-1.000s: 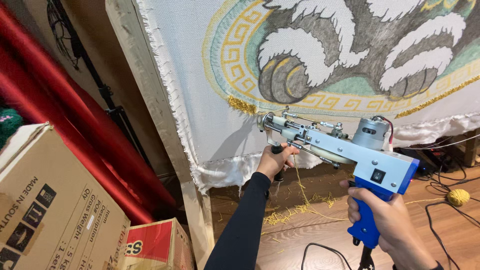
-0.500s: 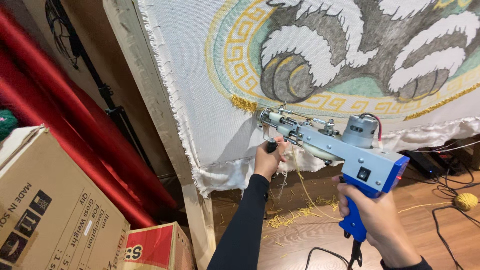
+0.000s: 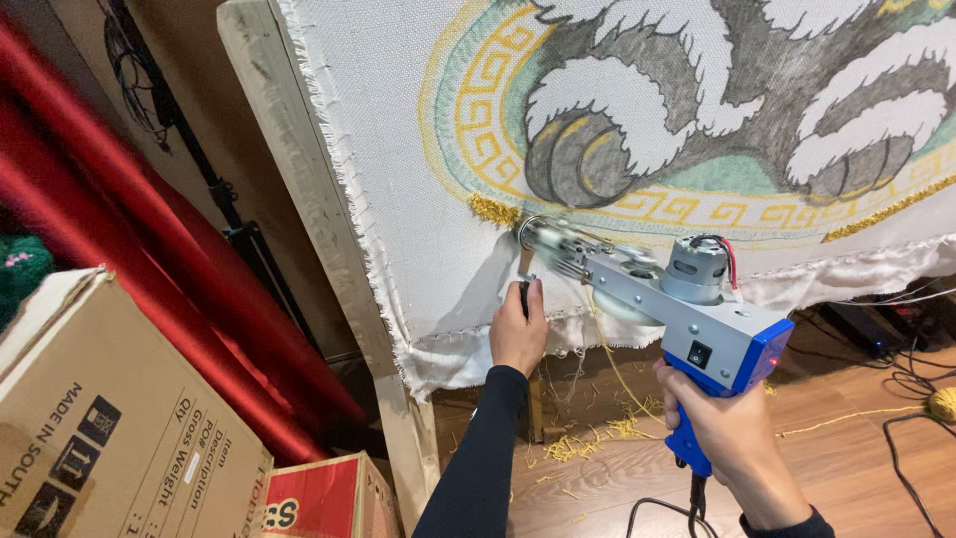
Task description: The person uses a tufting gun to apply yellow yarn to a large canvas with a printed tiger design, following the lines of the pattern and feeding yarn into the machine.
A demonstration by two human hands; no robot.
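A blue and silver tufting gun point(image 3: 687, 319) points at a stretched white cloth point(image 3: 418, 179) that carries a drawn pattern of grey and white paws inside a yellow key border. My right hand point(image 3: 722, 428) grips the gun's blue rear handle. My left hand point(image 3: 518, 329) is closed on the black front handle under the gun's nose. The gun's tip point(image 3: 528, 234) touches the cloth beside a short patch of yellow tufting point(image 3: 493, 211). A yellow yarn strand point(image 3: 602, 349) hangs below the gun.
The cloth is fixed to a pale wooden frame point(image 3: 299, 189). Brown cardboard boxes point(image 3: 110, 418) and a red box point(image 3: 319, 503) stand at lower left, with red fabric point(image 3: 149, 289) behind. Yellow yarn scraps point(image 3: 588, 438), a yarn ball point(image 3: 941, 403) and black cables point(image 3: 896, 359) lie on the wooden floor.
The gun and both hands have moved left along the lower border of the pattern, and the tip now sits at the yellow tufted patch. My view has shifted slightly.
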